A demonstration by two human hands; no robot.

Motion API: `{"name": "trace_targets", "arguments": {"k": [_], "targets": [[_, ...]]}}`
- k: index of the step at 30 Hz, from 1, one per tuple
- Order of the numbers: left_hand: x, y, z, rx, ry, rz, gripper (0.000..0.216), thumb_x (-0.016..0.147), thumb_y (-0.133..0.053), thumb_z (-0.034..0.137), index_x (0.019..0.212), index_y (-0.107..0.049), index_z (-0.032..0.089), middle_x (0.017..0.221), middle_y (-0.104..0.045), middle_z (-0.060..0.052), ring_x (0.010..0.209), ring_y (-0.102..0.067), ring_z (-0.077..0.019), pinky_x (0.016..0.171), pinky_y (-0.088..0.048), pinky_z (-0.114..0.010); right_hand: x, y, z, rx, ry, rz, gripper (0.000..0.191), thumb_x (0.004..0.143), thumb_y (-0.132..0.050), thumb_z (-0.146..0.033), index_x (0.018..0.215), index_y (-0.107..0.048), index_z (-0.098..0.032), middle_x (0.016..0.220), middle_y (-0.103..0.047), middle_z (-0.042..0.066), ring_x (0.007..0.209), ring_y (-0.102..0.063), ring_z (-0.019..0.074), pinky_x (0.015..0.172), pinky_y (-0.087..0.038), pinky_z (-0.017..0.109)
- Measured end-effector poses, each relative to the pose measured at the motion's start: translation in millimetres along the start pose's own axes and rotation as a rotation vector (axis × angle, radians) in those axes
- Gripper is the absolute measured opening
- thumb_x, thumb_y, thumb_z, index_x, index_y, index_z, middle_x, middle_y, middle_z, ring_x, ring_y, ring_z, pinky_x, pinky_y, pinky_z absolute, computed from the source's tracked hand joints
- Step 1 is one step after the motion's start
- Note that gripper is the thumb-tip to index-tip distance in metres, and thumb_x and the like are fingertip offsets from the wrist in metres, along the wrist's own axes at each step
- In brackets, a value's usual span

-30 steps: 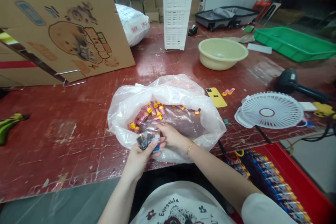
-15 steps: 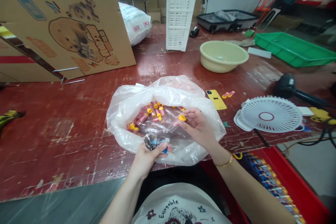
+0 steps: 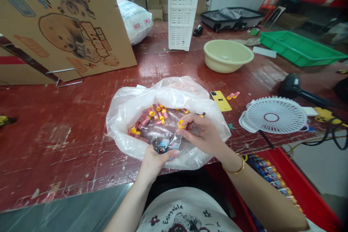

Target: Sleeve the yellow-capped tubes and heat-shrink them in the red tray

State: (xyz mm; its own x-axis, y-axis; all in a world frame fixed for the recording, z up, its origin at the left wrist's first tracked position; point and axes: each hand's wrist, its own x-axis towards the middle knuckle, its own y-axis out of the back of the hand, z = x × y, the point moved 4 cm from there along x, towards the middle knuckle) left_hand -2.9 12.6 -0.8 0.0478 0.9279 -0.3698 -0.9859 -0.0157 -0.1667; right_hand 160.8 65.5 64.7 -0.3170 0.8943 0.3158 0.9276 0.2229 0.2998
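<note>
My left hand (image 3: pixel 156 161) is closed on a small bunch of dark, shiny printed wrappers (image 3: pixel 161 144) with blue and white marks, over the near rim of the bag. Between thumb and fingertips, my right hand (image 3: pixel 202 134) pinches a small clear tube with a yellow cap (image 3: pixel 180 124). The tube's lower end is close to the wrappers; whether they touch I cannot tell. Both hands are over a large translucent plastic bag (image 3: pixel 122 116) lying with its mouth spread wide. Inside it lie several pink-printed tubes with yellow caps (image 3: pixel 154 113).
Right of the bag are a yellow phone (image 3: pixel 221 101), two pink pieces (image 3: pixel 233 95), a white fan (image 3: pixel 274 116) and a hair dryer (image 3: pixel 292 85). Behind stand a cream basin (image 3: pixel 228 58), a white rack (image 3: pixel 181 14) and a green tray (image 3: pixel 299 50). A cardboard box (image 3: pixel 67 29) is at left.
My right hand has moved left with the yellow-capped tube, bringing it beside the dark wrappers. My left hand keeps its hold on them. The whole view has shifted slightly.
</note>
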Motion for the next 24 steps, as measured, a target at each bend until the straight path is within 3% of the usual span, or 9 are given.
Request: {"name": "trace_targets", "arguments": {"k": [5,10,15,19,24], "targets": [[-2,-4,4,-0.007,-0.021,-0.041,0.025,0.061,-0.086,0.033,0.060,-0.069,0.015,0.058,-0.066,-0.002,0.054,-0.056,-0.0149,0.056,-0.045,-0.026,-3,-6,21,0.296,-0.200,0.036,0.019,0.080,-0.071,-0.035,0.084,-0.057,-0.022,0.075,-0.063,-0.002,0.068,-0.060,0.0114,0.063,-0.052,0.028],[-4,-2,4,0.014,-0.011,-0.022,0.024,0.059,-0.087,0.031,0.062,-0.069,0.016,0.060,-0.069,-0.002,0.057,-0.059,-0.0159,0.060,-0.046,-0.026,-9,8,17,0.124,-0.043,0.223,0.015,0.083,-0.070,-0.028,0.090,-0.058,-0.023,0.087,-0.063,0.000,0.076,-0.061,0.0126,0.072,-0.052,0.031],[1,-1,-2,0.052,-0.024,-0.042,0.026,0.060,-0.087,0.033,0.062,-0.069,0.014,0.060,-0.069,-0.003,0.056,-0.058,-0.0149,0.058,-0.044,-0.025,-9,4,8,-0.004,0.006,0.095,0.013,0.083,-0.068,-0.028,0.086,-0.057,-0.023,0.086,-0.064,0.001,0.080,-0.060,0.0143,0.072,-0.051,0.031],[2,-4,-6,0.036,0.007,-0.058,0.028,0.061,-0.087,0.035,0.064,-0.071,0.013,0.062,-0.070,-0.004,0.059,-0.061,-0.0162,0.058,-0.047,-0.025,-7,-4,18,0.080,-0.150,0.072,0.016,0.082,-0.069,-0.032,0.083,-0.058,-0.021,0.080,-0.063,0.000,0.074,-0.059,0.0129,0.069,-0.049,0.030],[-1,-13,-9,-0.171,0.168,-0.024,0.044,0.061,-0.088,0.040,0.092,-0.074,0.013,0.083,-0.076,-0.009,0.071,-0.071,-0.0222,0.063,-0.056,-0.031,-16,-20,43,0.282,-0.324,0.034,0.024,0.081,-0.068,-0.042,0.080,-0.056,-0.022,0.078,-0.061,0.000,0.073,-0.059,0.0135,0.070,-0.051,0.031]]}}
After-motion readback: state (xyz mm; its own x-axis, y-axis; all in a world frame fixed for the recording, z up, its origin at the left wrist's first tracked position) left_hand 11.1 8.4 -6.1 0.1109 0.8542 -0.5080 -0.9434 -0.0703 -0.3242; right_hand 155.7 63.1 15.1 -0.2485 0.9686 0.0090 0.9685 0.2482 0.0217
